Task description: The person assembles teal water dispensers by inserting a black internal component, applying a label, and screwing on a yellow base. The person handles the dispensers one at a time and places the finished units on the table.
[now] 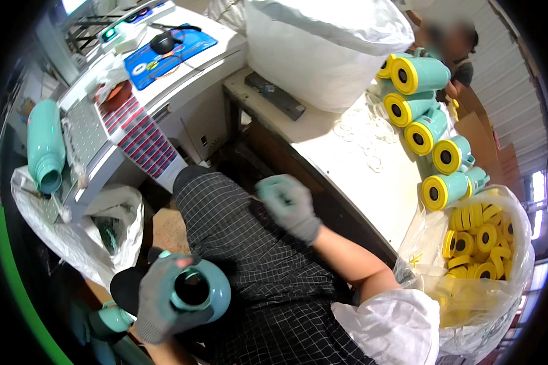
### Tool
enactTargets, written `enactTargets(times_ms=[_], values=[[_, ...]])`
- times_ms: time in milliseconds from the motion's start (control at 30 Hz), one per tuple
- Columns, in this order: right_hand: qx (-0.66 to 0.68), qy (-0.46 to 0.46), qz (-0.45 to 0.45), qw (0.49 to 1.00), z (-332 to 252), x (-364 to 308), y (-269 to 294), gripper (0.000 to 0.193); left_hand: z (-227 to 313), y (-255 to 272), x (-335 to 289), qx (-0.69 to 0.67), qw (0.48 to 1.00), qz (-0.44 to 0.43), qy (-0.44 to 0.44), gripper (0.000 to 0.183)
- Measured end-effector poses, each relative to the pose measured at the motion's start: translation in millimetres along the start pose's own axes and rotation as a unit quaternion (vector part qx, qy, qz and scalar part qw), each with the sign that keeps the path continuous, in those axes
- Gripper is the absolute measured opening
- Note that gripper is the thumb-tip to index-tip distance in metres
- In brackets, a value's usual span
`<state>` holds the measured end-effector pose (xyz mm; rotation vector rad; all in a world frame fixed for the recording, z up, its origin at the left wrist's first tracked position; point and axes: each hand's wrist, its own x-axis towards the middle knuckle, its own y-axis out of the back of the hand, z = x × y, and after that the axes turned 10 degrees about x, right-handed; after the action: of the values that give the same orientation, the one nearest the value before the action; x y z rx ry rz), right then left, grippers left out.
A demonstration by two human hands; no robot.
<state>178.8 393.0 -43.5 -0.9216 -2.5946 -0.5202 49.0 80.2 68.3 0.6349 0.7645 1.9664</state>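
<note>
Around the lap: a white table [371,182] to the right, carrying a row of teal bottles with yellow caps [429,131] lying on their sides, loose white rings [365,143] scattered beside them, and a big white sack [323,42] at the far end. At the table's near corner, a clear bag of yellow caps [478,243], mouth open. To the left, a grey machine top with a teal bottle [44,146] lying on it, a striped card [143,140] and a blue mat [170,48]; below it, a crumpled clear bag [97,231]. Between the two hands, only the checked trousers [256,261]; nothing blocking.

Left hand [161,298], in a grey glove, low over the left knee, fingers wrapped around the neck of a teal bottle [201,289], open mouth facing up. Right hand [289,207], also gloved, raised over the right thigh near the table edge, fingers curled narrow as if pinching; whether anything sits between them, cannot tell.
</note>
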Motion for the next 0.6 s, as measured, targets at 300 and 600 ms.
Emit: enactTargets(times_ms=[300, 600], values=[[-0.51, -0.06, 0.098, 0.852, 77, 7, 194, 0.019, 7, -51, 50, 0.068, 0.997, -0.027, -0.024, 0.078], [0.014, -0.168, 0.18, 0.969, 50, 5, 113, 0.019, 8, -67, 36, 0.146, 0.983, 0.104, -0.028, 0.131]])
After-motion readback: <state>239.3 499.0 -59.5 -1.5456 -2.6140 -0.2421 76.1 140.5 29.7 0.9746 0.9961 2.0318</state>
